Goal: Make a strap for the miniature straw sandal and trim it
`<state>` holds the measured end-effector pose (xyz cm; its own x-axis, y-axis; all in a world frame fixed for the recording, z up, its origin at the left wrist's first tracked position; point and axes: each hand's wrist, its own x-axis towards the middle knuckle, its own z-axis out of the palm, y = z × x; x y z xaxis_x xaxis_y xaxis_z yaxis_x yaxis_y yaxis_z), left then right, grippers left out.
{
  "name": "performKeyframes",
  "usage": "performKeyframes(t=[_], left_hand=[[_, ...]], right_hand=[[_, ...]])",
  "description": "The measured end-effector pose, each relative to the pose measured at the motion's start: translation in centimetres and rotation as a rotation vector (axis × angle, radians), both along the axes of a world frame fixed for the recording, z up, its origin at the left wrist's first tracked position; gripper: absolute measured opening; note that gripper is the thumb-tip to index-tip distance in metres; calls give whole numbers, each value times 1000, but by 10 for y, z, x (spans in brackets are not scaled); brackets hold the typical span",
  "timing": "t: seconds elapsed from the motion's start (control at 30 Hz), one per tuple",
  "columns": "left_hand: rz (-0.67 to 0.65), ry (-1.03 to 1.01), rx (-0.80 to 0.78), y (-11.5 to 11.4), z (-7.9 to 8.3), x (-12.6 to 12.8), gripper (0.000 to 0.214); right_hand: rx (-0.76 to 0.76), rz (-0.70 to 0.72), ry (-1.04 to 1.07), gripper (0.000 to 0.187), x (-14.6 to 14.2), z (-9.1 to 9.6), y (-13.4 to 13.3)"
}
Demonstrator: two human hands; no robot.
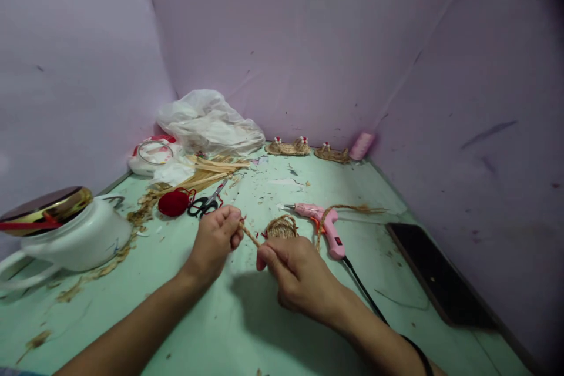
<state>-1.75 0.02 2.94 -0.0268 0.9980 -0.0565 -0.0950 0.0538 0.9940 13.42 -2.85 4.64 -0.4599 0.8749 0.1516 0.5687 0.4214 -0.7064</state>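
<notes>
A short stretch of brown braided jute cord [251, 235] runs taut between my two hands above the table. My left hand [217, 232] pinches its far end between thumb and fingers. On the other end, my right hand [302, 273] is closed, its thumb and forefinger gripping the cord. Just beyond my right hand lies a woven jute piece [282, 226], partly hidden by the knuckles. To its right rests a pink glue gun [318, 214], with a loose length of cord [348, 207] draped across it.
Scissors [203, 205] and a red yarn ball [176, 202] lie left, near a white lidded pot [83, 241]. Raffia strips [211, 171], a plastic bag [211, 123], small jute slippers [288, 148] and a pink spool [362, 145] line the back. A dark phone [436, 273] lies right.
</notes>
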Motion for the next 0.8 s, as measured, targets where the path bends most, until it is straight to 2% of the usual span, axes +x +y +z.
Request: performKeyframes(t=[0.13, 0.27, 0.4, 0.47, 0.53, 0.57, 0.63, 0.73, 0.8], left_hand=[[73, -108, -57, 10, 1, -6, 25], [123, -125, -30, 14, 1, -10, 26], [69, 53, -72, 15, 5, -19, 25], [157, 246, 51, 13, 10, -25, 27], [244, 448, 328, 8, 17, -30, 26], [217, 536, 473, 4, 19, -30, 25], [2, 652, 657, -4, 22, -27, 23], [-341, 828, 734, -15, 19, -17, 23], [-429, 954, 729, -19, 16, -11, 23]], right_hand=[[-62, 48, 5, 31, 8, 1, -1], [-172, 55, 38, 31, 18, 1, -1], [-369, 78, 217, 39, 26, -3, 4], [-479, 91, 309, 43, 28, -4, 7], [-529, 106, 351, 46, 29, -4, 9], [-534, 119, 350, 46, 29, -4, 9], [-529, 150, 323, 45, 28, -2, 8], [-453, 159, 245, 38, 26, -1, 5], [-363, 146, 165, 34, 25, -2, 4]])
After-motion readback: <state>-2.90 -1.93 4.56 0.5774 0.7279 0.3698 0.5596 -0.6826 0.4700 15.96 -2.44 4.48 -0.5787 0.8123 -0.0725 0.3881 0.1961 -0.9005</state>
